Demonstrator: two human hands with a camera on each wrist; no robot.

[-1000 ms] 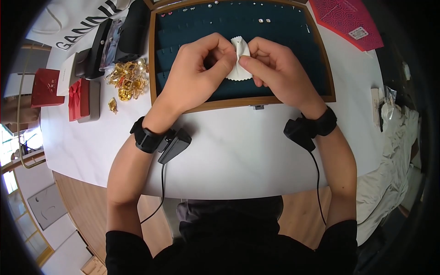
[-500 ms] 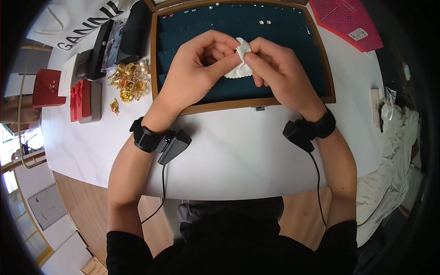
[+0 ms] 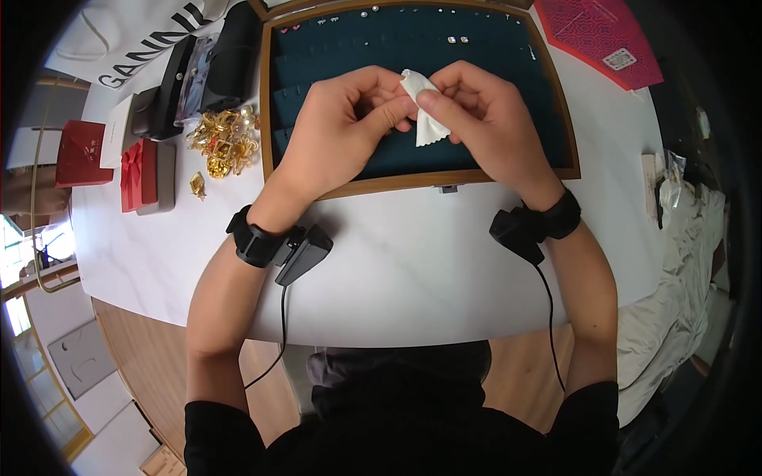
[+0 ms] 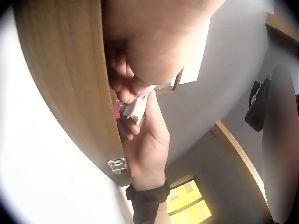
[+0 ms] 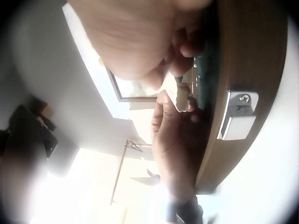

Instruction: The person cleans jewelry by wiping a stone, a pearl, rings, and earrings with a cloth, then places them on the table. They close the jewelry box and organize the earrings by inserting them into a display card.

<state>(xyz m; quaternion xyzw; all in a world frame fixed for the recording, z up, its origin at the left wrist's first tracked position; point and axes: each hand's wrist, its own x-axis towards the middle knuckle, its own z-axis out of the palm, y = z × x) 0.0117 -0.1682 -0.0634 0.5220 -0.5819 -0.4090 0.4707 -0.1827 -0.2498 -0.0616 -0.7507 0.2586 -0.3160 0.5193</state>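
Observation:
A small white cloth with a zigzag edge is bunched between the two hands, above a dark green lined wooden case. The right hand pinches it, thumb on top. Opposite, the left hand has its thumb and index fingertips together at the cloth's left side; whatever small thing may be between them is hidden. In the left wrist view the cloth shows between both hands' fingers, and in the right wrist view the cloth hangs folded there. Earrings sit in the case's lining.
Gold jewellery lies heaped left of the case, with one gold piece apart. Beyond are red boxes, black cases and a white bag. A pink packet lies at the right.
The cloth has been turned and refolded between the fingers; its lower end now hangs toward the right hand. Both hands have shifted only slightly.

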